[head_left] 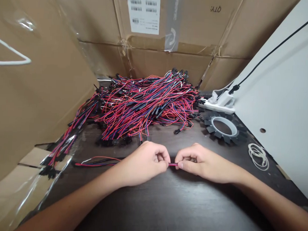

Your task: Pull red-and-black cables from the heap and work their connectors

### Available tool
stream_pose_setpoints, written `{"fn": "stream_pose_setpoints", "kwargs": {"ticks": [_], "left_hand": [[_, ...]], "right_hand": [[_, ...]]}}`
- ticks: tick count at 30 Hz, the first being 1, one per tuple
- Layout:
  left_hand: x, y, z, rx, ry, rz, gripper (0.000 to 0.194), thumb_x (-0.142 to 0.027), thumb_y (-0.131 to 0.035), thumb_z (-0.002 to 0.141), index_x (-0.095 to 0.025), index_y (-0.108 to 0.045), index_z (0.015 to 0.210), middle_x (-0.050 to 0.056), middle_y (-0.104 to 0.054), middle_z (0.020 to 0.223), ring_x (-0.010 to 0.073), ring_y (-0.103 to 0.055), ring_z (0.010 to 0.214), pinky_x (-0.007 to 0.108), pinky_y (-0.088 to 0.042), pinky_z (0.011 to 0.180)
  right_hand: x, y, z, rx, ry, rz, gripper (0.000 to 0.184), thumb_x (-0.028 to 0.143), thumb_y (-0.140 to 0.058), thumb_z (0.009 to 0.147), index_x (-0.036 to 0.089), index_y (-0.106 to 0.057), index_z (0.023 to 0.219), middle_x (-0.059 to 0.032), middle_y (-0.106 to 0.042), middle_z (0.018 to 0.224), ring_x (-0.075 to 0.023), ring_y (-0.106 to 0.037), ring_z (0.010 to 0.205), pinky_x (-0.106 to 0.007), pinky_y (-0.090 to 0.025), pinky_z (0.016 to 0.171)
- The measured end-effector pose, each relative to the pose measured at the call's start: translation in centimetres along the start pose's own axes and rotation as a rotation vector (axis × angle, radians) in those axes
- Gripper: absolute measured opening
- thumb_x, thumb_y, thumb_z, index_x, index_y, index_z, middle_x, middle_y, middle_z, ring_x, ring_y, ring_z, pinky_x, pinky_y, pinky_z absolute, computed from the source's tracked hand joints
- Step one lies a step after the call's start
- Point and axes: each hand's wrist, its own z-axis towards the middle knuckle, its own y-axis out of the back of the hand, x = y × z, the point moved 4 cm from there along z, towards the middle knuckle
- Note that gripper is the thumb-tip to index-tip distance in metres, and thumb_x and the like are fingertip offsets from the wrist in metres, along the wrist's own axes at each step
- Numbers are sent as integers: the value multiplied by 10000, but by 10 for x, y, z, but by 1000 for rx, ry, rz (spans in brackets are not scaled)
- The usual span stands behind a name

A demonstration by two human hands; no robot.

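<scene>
Low over the dark table (pixel 159 205), my left hand (pixel 147 161) pinches a wire harness (pixel 173 164) between thumb and fingers. My right hand (pixel 200 162) pinches the same harness a short way to the right. Only a small stretch of red and dark wires shows between the two hands. More red, orange, white and black wires (pixel 97 161) lie to the left of my left hand and pass beneath it. The harness end inside my right fingers is hidden. Behind my hands rises a large heap of wire harnesses (pixel 149 105) with black connectors.
A roll of tape (pixel 224 126) with dark strips around it lies at right, near a white power strip (pixel 217 106). A coiled pale cord (pixel 259 157) rests by the white panel (pixel 286 101). Cardboard (pixel 195 24) walls the back and left. A harness bundle (pixel 65 142) hangs over the left side.
</scene>
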Motion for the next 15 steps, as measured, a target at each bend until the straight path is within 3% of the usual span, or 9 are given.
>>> {"fn": "stream_pose_setpoints", "kwargs": {"ticks": [7,11,15], "left_hand": [[-2,2,-3,-20,-32,16,135,-169,-538,759,-124,-635,676,-49,-491,551,67,-377,507,197,-343,546],[-4,2,-4,-33,-49,9,139,-185,-545,764,-124,-634,676,-45,-503,558,67,-378,508,199,-347,548],[-4,1,-5,-54,-60,11,140,-190,-544,766,-123,-642,690,-35,-517,569,73,-393,519,201,-349,548]], "right_hand": [[0,0,-2,-29,-1,-33,221,250,-503,886,106,-654,815,29,-495,599,-73,-375,554,-187,-296,529],[7,0,-2,-63,69,-128,253,274,-486,915,118,-673,847,2,-596,680,-90,-462,618,-204,-351,616],[8,0,-3,-89,59,-110,210,231,-490,900,121,-668,882,3,-593,644,-94,-488,594,-200,-372,607]]}}
